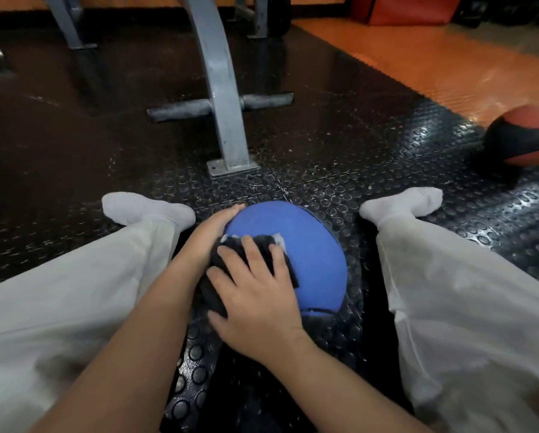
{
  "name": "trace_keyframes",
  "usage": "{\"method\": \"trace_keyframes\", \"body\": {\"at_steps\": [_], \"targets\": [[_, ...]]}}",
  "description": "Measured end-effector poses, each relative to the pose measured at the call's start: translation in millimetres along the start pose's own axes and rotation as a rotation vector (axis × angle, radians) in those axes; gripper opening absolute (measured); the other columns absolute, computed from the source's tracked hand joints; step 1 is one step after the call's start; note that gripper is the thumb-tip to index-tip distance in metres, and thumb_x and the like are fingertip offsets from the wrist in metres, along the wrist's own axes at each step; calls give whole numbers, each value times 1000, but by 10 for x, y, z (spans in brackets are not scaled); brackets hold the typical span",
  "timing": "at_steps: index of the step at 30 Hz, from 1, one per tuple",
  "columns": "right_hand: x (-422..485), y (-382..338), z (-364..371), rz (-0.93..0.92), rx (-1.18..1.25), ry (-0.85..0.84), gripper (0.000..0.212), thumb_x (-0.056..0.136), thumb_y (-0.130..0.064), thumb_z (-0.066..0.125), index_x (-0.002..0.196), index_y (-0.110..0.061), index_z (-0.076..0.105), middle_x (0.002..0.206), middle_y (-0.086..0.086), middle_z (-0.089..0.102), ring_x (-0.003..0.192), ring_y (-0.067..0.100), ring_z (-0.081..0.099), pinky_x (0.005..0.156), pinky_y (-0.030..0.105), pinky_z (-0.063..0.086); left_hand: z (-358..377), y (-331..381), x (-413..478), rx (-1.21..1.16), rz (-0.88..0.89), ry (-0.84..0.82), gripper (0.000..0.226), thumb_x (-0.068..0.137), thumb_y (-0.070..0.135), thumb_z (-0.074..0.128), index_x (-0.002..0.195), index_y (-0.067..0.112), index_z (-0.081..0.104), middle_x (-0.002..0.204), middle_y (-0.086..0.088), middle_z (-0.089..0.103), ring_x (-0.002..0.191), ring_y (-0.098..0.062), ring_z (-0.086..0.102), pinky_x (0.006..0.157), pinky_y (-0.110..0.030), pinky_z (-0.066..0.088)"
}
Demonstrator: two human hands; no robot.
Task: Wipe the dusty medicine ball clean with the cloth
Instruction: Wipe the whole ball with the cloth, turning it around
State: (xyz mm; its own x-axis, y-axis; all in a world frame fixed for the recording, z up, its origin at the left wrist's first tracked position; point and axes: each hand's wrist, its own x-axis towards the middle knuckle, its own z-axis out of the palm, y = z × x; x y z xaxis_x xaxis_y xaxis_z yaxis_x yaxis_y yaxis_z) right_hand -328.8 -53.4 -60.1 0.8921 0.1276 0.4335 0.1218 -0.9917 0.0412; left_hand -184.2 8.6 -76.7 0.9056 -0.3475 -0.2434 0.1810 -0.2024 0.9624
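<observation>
Right hand (258, 295) on dark cloth (288, 273) atop blue medicine ball (315, 260)

Loose trousers of thin, creased, pale grey-white fabric cover both legs, with the left trouser leg (74, 292) at 8 o'clock and the right trouser leg (465, 307) at 4 o'clock. Each leg ends in a plain white sock, the left sock (146, 209) at 9 o'clock and the right sock (402, 203) at 3 o'clock. The left forearm (143, 323) at 7 o'clock and right forearm (340, 385) at 5 o'clock are bare, as are the left hand (210, 234) and right hand (258, 295) near centre.
</observation>
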Motion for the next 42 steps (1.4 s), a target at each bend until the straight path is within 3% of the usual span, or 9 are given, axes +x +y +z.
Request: {"method": "trace_keyframes", "body": {"at_steps": [4,9,16,23,27,32,35,38,42], "targets": [[249,361,-196,225,158,103,36,68,-49,46,87,-25,65,96,-2,60,87,24,51,73,35,35,63,-61,-65,-76,14,33,35,96,38,53,123,20,66,123,2,67,100,-1,65,69,-10,48],[502,929,-289,622,472,-240,37,86,-48,48,119,-30,54,125,-1,48,118,27,39,100,44,28,160,50,-195,2,46,141,24,97,34,49,94,29,73,109,7,70,104,-12,62,95,-37,46],[527,1241,-206,869,798,-356,31,89,-54,45,105,-30,57,107,1,62,94,22,56,85,36,43,268,48,-429,-19,88,260,18,98,34,49,100,34,67,104,21,61,96,6,54,80,-22,40],[146,1480,-92,1209,1108,-363,45,82,-62,58,85,-19,72,96,2,72,98,24,64,100,38,45,345,-159,-840,12,274,286,20,95,32,58,112,39,67,120,20,64,114,2,55,101,-22,41],[214,1423,-205,1072,1102,-469,37,91,-49,53,81,-18,72,86,4,73,85,20,65,96,33,47,387,-278,-1075,63,410,266,24,92,32,62,108,49,59,130,15,59,121,9,49,100,-3,32],[504,1055,-344,735,644,-648,61,91,-61,38,125,-15,60,133,11,56,119,28,53,99,31,37,248,-513,-1190,97,535,275,45,83,48,48,125,33,56,131,10,59,123,2,52,104,-15,37],[637,745,-354,615,423,-714,78,72,-73,29,128,-24,54,136,11,54,119,34,51,103,50,36,116,-597,-1163,15,486,245,54,82,46,46,131,24,50,133,10,57,126,-1,51,108,-22,37],[751,415,-355,477,153,-751,70,84,-64,34,140,-22,43,143,14,44,129,43,39,105,66,25,20,-635,-1118,-74,407,240,56,82,44,48,133,23,48,129,15,61,127,-3,51,108,-22,36],[752,-184,-395,217,-159,-762,66,92,-54,35,144,-13,38,145,20,37,130,52,30,102,74,16,-112,-736,-998,-98,214,322,22,101,13,41,108,9,62,101,14,67,102,0,57,94,-15,40]]}}
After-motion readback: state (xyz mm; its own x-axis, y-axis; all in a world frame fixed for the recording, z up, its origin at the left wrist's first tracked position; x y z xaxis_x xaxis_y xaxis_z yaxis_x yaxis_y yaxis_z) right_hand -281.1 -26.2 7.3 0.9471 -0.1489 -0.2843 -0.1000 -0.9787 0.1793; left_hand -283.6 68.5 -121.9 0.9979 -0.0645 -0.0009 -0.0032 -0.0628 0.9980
